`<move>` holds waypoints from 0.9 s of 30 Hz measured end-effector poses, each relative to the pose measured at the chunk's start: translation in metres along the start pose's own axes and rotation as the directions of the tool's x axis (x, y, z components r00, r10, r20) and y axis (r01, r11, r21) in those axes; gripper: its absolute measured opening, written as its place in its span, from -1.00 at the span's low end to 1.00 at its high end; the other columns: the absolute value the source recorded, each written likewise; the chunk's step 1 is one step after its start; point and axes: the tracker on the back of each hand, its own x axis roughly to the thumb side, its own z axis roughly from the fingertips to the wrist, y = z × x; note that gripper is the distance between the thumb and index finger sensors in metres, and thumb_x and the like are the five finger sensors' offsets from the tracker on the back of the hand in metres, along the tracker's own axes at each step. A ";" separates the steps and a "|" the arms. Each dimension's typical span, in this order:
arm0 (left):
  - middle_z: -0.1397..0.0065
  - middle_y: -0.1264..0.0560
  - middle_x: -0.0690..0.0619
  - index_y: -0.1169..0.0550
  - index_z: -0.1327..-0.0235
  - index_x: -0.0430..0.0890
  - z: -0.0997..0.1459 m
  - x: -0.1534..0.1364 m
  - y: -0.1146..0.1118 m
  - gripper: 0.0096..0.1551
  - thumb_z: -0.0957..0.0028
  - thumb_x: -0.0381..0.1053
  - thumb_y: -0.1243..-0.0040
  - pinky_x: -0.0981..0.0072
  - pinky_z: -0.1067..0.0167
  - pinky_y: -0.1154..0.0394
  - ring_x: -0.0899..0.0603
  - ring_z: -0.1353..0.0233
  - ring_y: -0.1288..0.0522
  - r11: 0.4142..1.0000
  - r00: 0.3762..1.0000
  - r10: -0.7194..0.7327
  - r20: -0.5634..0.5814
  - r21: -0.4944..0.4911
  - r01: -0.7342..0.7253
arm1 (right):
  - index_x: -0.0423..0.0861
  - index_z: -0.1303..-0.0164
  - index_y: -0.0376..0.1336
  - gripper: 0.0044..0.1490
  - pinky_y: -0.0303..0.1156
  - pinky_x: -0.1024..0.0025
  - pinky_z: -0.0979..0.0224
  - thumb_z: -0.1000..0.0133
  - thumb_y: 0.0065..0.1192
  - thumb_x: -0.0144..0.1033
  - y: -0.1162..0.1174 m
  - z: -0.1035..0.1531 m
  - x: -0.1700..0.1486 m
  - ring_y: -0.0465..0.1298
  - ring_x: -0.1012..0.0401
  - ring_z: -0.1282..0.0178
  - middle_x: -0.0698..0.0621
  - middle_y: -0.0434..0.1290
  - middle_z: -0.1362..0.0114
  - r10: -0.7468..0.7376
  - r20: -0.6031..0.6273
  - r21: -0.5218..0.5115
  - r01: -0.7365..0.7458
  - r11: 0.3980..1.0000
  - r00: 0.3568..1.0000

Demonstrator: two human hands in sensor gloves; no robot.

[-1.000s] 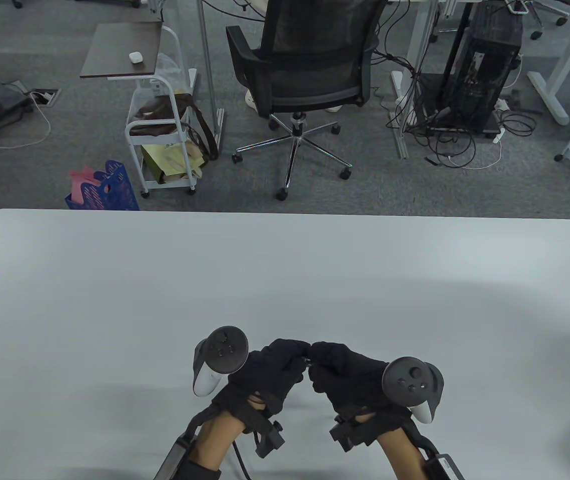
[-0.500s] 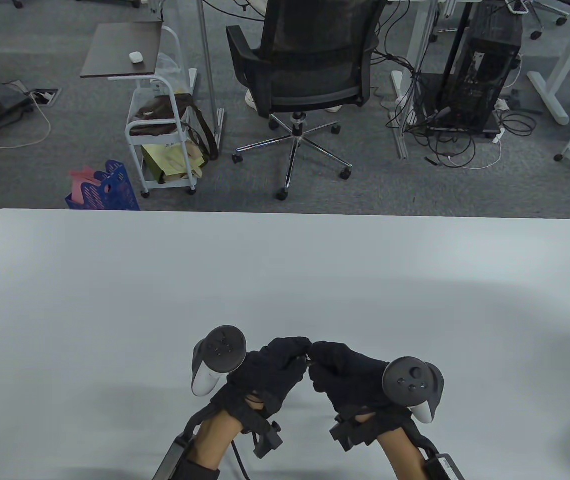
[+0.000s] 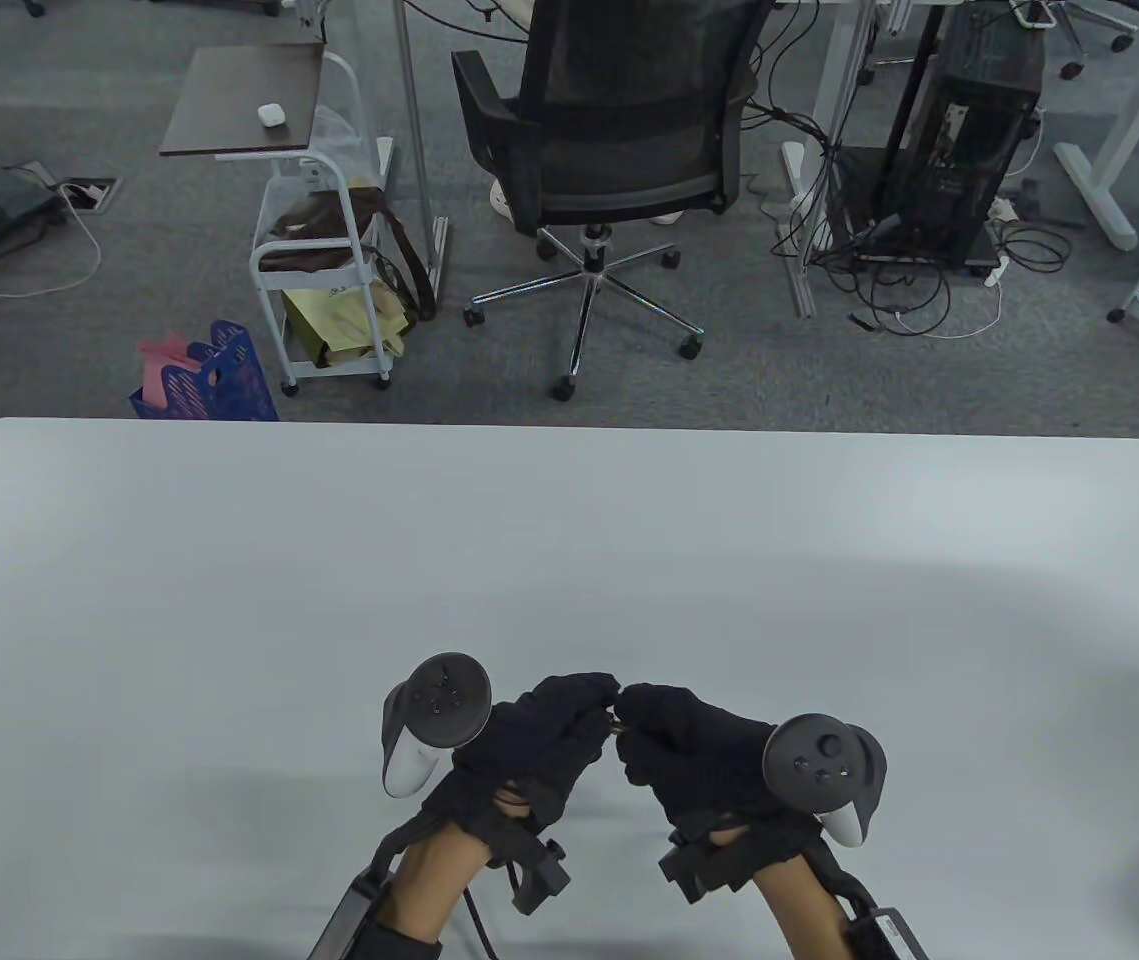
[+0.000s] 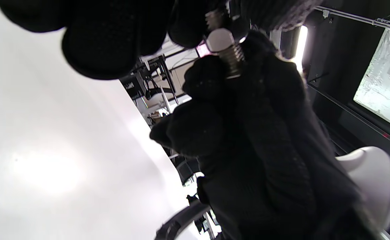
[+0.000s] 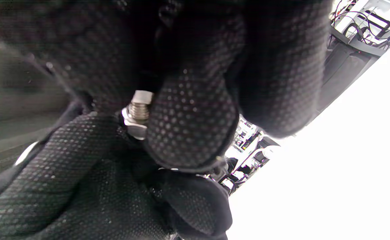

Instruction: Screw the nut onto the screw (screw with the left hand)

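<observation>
Both grips closed: left hand [image 3: 539,745] pinches nut [image 4: 219,39], right hand [image 3: 691,750] pinches screw [image 4: 233,60].

A plain white table [image 3: 569,560] carries only soft shadows

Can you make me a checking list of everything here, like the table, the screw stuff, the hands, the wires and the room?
Surface: white table, bare where it shows.
Job's things: screw, threads showing, and nut on it, both held up between the two hands above the table.
Clutter: nothing seen on the table.
Grippers: left hand fingers pinch at the nut end; right hand fingers grip the screw. A tracker sits on the back of each hand.
Cables: tangled wires on the floor by a black computer tower.
Surroundings: office chair, white cart, blue basket, grey carpet.
</observation>
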 end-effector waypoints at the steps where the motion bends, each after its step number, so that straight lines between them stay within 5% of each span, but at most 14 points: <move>1: -0.25 -0.46 -0.43 -0.47 -0.27 -0.30 0.000 0.000 0.000 -0.26 0.05 0.14 -0.01 -0.35 -0.03 -0.40 -0.44 0.02 -0.58 1.000 1.000 -0.002 -0.008 -0.008 0.002 | -0.04 -0.02 0.45 -0.42 0.79 0.21 0.05 0.19 0.56 -0.13 0.000 0.000 0.000 0.84 0.30 0.34 0.00 0.70 -0.01 0.001 0.001 0.001 -0.001 1.000 1.000; 7: -0.28 -0.42 -0.37 -0.40 -0.27 -0.25 -0.002 0.002 -0.001 -0.35 0.03 0.04 -0.05 -0.32 -0.06 -0.39 -0.40 -0.02 -0.56 0.998 1.000 0.012 0.014 -0.060 -0.011 | -0.03 -0.02 0.45 -0.42 0.79 0.21 0.05 0.19 0.56 -0.13 0.000 0.000 0.000 0.84 0.30 0.34 0.00 0.70 -0.01 0.003 0.002 0.000 -0.003 1.000 1.000; 10: -0.30 -0.40 -0.38 -0.35 -0.36 -0.24 0.000 0.000 0.000 -0.25 0.04 0.14 -0.03 -0.31 -0.07 -0.39 -0.40 -0.03 -0.56 0.999 1.000 0.029 0.002 -0.038 -0.029 | -0.03 -0.02 0.45 -0.42 0.79 0.21 0.05 0.19 0.56 -0.14 0.000 0.000 0.000 0.84 0.30 0.34 0.00 0.70 -0.01 -0.002 0.001 -0.002 0.002 1.000 1.000; 15: -0.22 -0.48 -0.41 -0.50 -0.21 -0.29 -0.001 0.000 -0.001 -0.32 0.04 0.10 -0.02 -0.34 -0.03 -0.40 -0.43 0.03 -0.59 0.999 1.000 0.020 -0.019 -0.034 -0.020 | -0.03 -0.02 0.45 -0.42 0.79 0.21 0.05 0.19 0.56 -0.14 0.000 0.000 0.000 0.84 0.30 0.34 0.00 0.70 -0.01 0.003 0.003 0.000 -0.003 1.000 1.000; 22: -0.29 -0.41 -0.37 -0.37 -0.33 -0.23 -0.001 0.000 0.000 -0.26 0.04 0.15 -0.03 -0.31 -0.08 -0.38 -0.40 -0.04 -0.56 0.998 0.999 0.048 0.012 -0.044 -0.047 | -0.03 -0.02 0.45 -0.42 0.79 0.21 0.05 0.19 0.56 -0.14 -0.001 0.000 0.000 0.84 0.30 0.34 0.00 0.70 -0.01 0.000 0.003 -0.005 0.000 1.000 1.000; 27: -0.22 -0.48 -0.42 -0.50 -0.23 -0.31 -0.001 0.001 0.000 -0.30 0.04 0.11 -0.01 -0.36 -0.03 -0.40 -0.45 0.02 -0.58 1.000 1.000 0.011 -0.024 -0.018 -0.012 | -0.04 -0.02 0.45 -0.42 0.79 0.21 0.05 0.19 0.56 -0.14 0.001 0.000 0.000 0.84 0.30 0.34 0.00 0.70 -0.01 0.006 0.003 0.003 -0.006 1.000 1.000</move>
